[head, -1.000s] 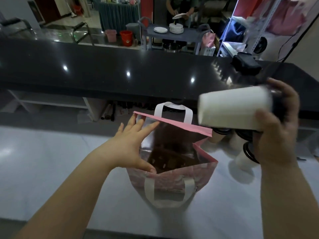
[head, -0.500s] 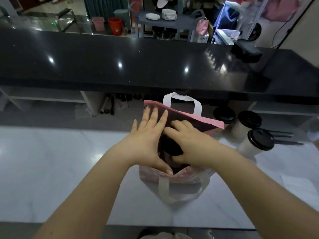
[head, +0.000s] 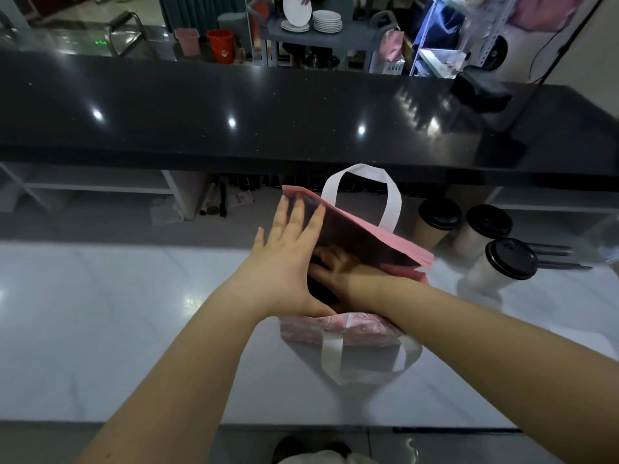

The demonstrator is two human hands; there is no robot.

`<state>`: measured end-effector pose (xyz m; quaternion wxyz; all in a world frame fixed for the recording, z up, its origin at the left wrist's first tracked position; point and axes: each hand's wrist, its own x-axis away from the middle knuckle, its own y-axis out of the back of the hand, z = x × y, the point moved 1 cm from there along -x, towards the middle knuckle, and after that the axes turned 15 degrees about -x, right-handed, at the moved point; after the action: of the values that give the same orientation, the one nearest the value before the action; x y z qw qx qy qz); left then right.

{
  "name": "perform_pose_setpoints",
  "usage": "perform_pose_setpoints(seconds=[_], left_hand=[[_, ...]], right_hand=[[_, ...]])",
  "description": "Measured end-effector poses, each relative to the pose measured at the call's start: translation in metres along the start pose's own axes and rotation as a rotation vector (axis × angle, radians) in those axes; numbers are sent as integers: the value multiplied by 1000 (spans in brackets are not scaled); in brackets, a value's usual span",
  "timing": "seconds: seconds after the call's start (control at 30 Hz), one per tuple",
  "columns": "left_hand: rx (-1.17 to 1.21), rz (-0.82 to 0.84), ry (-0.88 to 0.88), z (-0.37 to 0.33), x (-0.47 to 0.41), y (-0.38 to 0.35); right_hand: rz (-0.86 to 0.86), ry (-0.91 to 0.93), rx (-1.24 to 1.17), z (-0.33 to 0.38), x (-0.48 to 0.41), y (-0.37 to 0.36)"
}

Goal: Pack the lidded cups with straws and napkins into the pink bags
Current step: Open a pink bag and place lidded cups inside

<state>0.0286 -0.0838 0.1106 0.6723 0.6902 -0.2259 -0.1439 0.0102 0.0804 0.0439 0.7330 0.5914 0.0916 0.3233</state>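
On pale worktop, mid-span toward the back edge: pink bag (head: 355, 331), upright, mouth open, white loop handles front and rear. Left hand (head: 284, 262) flat against bag's left wall, fingers spread and extended, thumb at front rim; holding mouth apart, nothing gripped. Right hand (head: 335, 267) sunk inside bag past the wrist, fingers curled over a dark round shape, possibly a cup lid; grip cannot be confirmed. Right of bag, near back edge: three lidded cups (head: 502, 264), black lids, pale bodies, close together, apart from bag. Beyond cups, toward right edge: dark straws (head: 552, 259), lying flat.
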Motion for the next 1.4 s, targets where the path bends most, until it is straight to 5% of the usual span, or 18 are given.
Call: perform_pose_setpoints(seconds=[0.3,0.7,1.03,1.27,1.4], left_hand=[[-69,24,33,-1,16,-3],[-49,45,38,-1,17,-4],[40,99,33,-5,-14,5],[33,114,10,-28,-31,-1],[16,105,27,-33,-34,-4]], right_hand=[[67,27,125,2,-7,-23],[204,-128,-149,4,1,9],[-397,-57,-624,-7,131,97],[-875,-188,-299,-88,165,50],[-798,-571,-199,-150,162,22]])
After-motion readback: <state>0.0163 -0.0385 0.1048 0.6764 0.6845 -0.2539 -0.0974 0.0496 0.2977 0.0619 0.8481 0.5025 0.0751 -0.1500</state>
